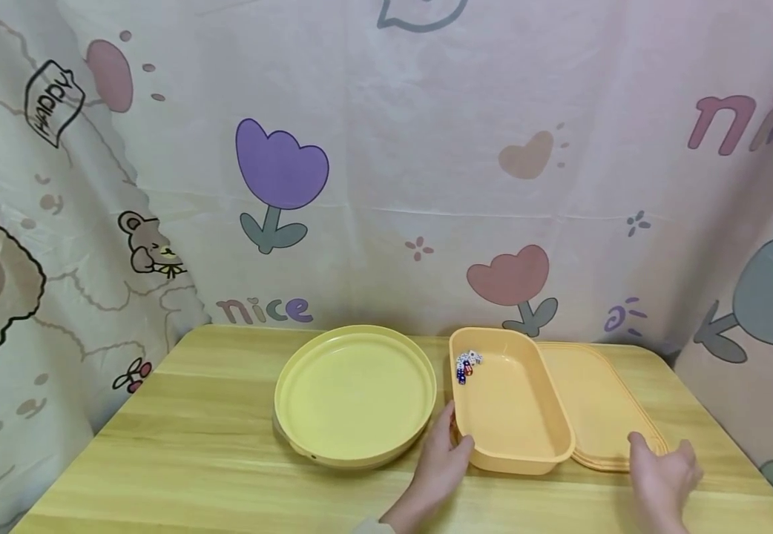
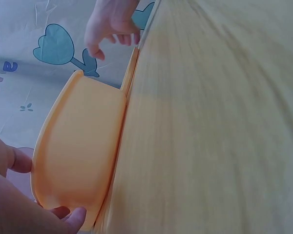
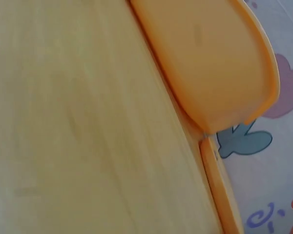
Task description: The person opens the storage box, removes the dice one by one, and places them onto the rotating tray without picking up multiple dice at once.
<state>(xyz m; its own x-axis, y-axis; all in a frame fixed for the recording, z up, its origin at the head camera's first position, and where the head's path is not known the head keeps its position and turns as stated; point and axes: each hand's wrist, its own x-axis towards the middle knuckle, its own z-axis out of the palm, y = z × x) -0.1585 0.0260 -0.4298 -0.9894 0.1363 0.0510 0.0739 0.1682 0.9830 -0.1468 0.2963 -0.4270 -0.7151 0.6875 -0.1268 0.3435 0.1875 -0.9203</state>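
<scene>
An orange rectangular plastic box stands on the table. Several small dice, white, blue and red, lie in its far left part. My left hand is curled about the box's near left corner, fingers along the left wall, thumb at the front; the left wrist view also shows this thumb at the box wall. To the right of the box lies its flat orange lid. Over the lid's near right corner, my right hand holds nothing, its fingers loosely bent and slightly blurred.
A round yellow tray stands left of the box, close to my left hand. The wooden table ends at the back against a printed cloth curtain, which also hangs along both sides.
</scene>
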